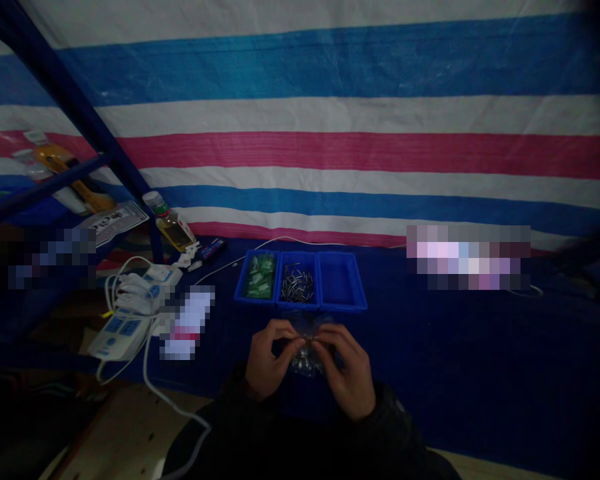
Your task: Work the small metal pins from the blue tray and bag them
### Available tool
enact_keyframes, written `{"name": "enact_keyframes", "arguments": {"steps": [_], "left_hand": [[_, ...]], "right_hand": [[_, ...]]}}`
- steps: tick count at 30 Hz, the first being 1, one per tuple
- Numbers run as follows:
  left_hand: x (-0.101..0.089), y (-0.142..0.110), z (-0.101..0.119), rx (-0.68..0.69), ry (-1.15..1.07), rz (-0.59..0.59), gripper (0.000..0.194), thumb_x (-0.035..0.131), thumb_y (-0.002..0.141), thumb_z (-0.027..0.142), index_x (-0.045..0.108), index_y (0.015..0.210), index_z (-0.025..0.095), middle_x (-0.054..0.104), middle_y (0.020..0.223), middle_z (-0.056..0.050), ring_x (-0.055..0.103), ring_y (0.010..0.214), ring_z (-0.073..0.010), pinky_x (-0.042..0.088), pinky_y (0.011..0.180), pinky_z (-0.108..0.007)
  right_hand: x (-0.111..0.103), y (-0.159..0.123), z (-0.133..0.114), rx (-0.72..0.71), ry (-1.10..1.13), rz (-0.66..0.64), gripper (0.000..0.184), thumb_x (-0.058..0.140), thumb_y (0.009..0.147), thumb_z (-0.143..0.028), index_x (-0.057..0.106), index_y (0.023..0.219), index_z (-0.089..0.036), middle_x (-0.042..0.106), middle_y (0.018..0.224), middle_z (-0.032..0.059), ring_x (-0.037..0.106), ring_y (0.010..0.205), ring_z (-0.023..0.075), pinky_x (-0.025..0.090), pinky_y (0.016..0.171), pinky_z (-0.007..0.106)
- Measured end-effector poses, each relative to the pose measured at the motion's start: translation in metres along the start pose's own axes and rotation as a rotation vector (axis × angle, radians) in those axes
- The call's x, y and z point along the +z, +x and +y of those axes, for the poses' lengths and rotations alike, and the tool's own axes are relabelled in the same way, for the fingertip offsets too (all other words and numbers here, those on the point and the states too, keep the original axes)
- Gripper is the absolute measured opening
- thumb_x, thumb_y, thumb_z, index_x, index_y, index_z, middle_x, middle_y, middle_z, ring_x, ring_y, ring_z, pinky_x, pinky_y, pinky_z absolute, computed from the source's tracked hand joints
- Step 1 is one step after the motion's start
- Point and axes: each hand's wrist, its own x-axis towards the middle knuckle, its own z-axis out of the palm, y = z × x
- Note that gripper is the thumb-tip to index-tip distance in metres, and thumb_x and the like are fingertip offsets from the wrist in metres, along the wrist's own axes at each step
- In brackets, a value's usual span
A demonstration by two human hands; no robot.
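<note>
Black sleeves [260, 427] lead to the person's left hand [270, 357] and right hand [347, 377], held together with their fingertips [291, 341] meeting over a clear plastic bag [305, 363] of small metal parts [303, 357]. Whether they pinch the bag or one small piece cannot be told. The bag lies just under the hands on a navy cloth [430, 373]. Just beyond stands a blue plastic parts tray [300, 305] of three compartments, with green pieces [259, 277] in the left and metal pins [296, 283] in the middle. Farther left lie white cables [130, 287] and a small bottle [170, 223]; a striped tarpaulin [300, 160] hangs behind.
</note>
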Motion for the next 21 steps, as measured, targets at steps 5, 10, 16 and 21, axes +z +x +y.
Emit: {"name": "enact_keyframes", "arguments": {"steps": [5, 10, 16, 21], "left_hand": [[-0.002, 0.002, 0.004, -0.031, -0.013, -0.034, 0.010, 0.068, 0.090, 0.025, 0.062, 0.090, 0.017, 0.073, 0.082, -0.003, 0.071, 0.073, -0.0155, 0.054, 0.073, -0.025], [-0.004, 0.005, 0.009, -0.063, -0.022, 0.006, 0.010, 0.061, 0.095, 0.024, 0.061, 0.088, 0.018, 0.070, 0.073, -0.001, 0.069, 0.070, -0.0147, 0.052, 0.072, -0.025], [-0.005, 0.006, 0.007, -0.082, -0.064, 0.024, 0.010, 0.058, 0.097, 0.027, 0.060, 0.093, 0.018, 0.069, 0.071, 0.000, 0.067, 0.068, -0.0148, 0.050, 0.072, -0.026], [-0.005, 0.004, 0.006, -0.101, -0.076, 0.020, 0.009, 0.057, 0.098, 0.026, 0.059, 0.097, 0.018, 0.069, 0.072, 0.000, 0.067, 0.069, -0.0147, 0.050, 0.072, -0.026]], "right_hand": [[0.004, -0.006, 0.007, 0.047, 0.022, 0.067, 0.013, 0.060, 0.096, -0.023, 0.062, 0.109, -0.022, 0.072, 0.094, 0.0055, 0.070, 0.082, 0.0191, 0.057, 0.073, 0.031], [-0.005, -0.007, 0.005, -0.003, 0.016, 0.091, 0.010, 0.056, 0.096, -0.021, 0.065, 0.095, -0.021, 0.071, 0.085, 0.0048, 0.068, 0.077, 0.0190, 0.054, 0.071, 0.031], [-0.019, -0.012, 0.008, 0.006, 0.098, 0.091, 0.026, 0.047, 0.099, -0.031, 0.069, 0.091, -0.020, 0.071, 0.079, 0.0060, 0.068, 0.071, 0.0205, 0.053, 0.065, 0.032], [-0.011, -0.006, 0.011, 0.180, 0.080, 0.217, 0.046, 0.046, 0.101, -0.033, 0.050, 0.146, -0.021, 0.070, 0.124, 0.0116, 0.072, 0.095, 0.0231, 0.057, 0.081, 0.037]]}}
